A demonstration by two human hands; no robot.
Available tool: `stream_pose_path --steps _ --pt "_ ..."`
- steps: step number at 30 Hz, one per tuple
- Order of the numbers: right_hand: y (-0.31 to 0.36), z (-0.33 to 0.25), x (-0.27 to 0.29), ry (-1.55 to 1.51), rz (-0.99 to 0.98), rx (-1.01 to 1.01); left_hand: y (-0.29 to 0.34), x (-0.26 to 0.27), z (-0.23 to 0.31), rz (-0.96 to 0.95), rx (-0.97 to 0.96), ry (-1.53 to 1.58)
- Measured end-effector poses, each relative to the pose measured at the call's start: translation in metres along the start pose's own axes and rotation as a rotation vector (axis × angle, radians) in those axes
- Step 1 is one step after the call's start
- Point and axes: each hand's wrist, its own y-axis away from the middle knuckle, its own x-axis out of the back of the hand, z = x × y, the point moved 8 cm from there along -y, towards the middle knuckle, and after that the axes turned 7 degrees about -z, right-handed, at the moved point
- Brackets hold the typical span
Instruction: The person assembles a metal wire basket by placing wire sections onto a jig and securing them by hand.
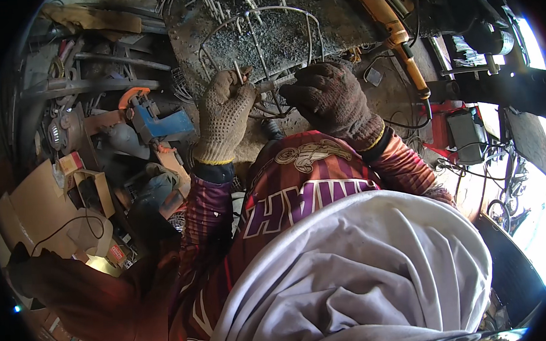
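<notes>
Pale draped cloth nearest. Your grey-gloved left hand pinches thin metal rod, likely steadying it; brown-gloved right hand's grip: can't tell.

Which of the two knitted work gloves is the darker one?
The right-hand glove: it is dark brown across the back and fingers, whereas the left-hand glove is mostly pale beige with a dotted texture.

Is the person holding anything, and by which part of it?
The left hand grips a thin metal rod just below its protruding tip. Whether the right hand holds anything cannot be told.
</notes>
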Motion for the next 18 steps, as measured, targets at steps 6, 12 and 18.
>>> stream_pose_path --steps 6,12,18 --pt "-0.011 -0.006 -0.008 0.046 -0.070 0.093 0.003 -0.005 0.006 0.013 0.035 0.056" --pt "-0.013 -0.007 -0.012 0.090 -0.040 0.158 0.001 -0.004 0.003 -0.012 -0.003 0.070" --pt "-0.012 0.000 -0.013 0.088 -0.032 0.179 0.000 -0.007 0.004 0.004 0.048 0.133"
